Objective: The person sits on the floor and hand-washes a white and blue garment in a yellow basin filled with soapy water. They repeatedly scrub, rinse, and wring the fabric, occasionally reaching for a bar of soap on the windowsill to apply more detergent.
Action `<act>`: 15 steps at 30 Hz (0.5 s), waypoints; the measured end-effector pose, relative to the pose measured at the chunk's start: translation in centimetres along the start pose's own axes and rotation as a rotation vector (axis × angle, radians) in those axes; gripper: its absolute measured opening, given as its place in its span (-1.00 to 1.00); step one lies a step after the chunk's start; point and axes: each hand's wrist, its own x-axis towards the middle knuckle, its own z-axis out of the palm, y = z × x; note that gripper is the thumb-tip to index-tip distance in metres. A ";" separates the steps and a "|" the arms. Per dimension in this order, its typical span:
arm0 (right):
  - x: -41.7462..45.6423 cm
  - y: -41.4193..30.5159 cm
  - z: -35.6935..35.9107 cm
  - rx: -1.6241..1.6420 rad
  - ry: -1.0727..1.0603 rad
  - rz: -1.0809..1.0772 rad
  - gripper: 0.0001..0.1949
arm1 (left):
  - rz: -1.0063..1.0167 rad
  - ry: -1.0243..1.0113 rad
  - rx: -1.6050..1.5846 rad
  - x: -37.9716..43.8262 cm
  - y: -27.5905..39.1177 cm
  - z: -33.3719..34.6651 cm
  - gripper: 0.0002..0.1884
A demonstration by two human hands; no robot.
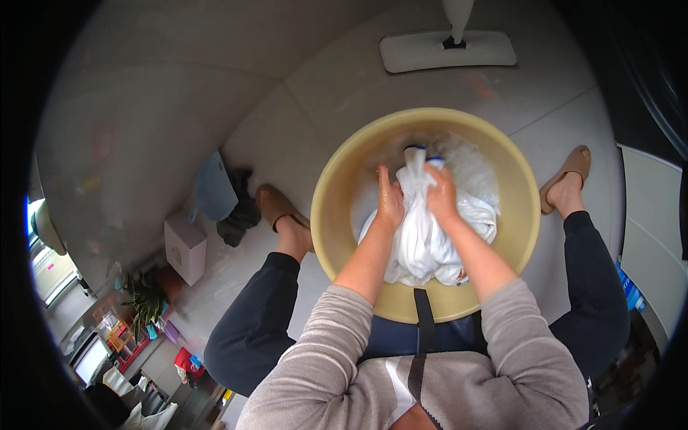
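Observation:
A large yellow plastic basin (338, 161) stands on the floor between my legs, holding wet white cloth and cloudy, foamy water (467, 156). My right hand (442, 191) grips a bunched white garment (422, 236) near its upper end, where two dark blue edges show. Along the garment's left side, my left hand (391, 200) is held upright with its fingers extended, not closed around the fabric. More white fabric (478, 217) lies folded at the basin's right. Motion blurs the top of the garment, and the lower cloth hides much of the basin's bottom.
A flat mop (419, 51) rests on the tiled floor beyond the basin. To the left are a light blue dustpan-like piece (215, 185), dark cloth (236, 223), a white box (184, 247) and a potted plant (145, 301). A white cabinet (650, 215) borders the right.

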 end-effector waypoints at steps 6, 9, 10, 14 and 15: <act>-4.5 -12.4 -3.1 -0.031 -0.081 -0.333 -0.70 | -0.121 -0.144 0.094 0.1 1.3 1.3 -0.59; -4.3 -11.1 -1.4 -0.056 -0.002 -0.246 -0.82 | 0.035 -0.140 0.171 -0.8 -0.2 1.8 -0.74; -3.8 -11.3 -1.2 -0.050 0.055 -0.288 -0.77 | -0.081 -0.200 0.013 0.0 -1.0 0.0 -0.73; -1.4 -9.4 -0.5 -0.082 0.099 -0.328 -0.79 | -0.183 -0.502 -0.321 0.8 -3.4 -3.6 -0.69; -0.3 -8.4 -0.5 -0.102 0.052 -0.339 -0.79 | -0.164 -0.455 -0.253 0.5 -3.3 -2.9 -0.68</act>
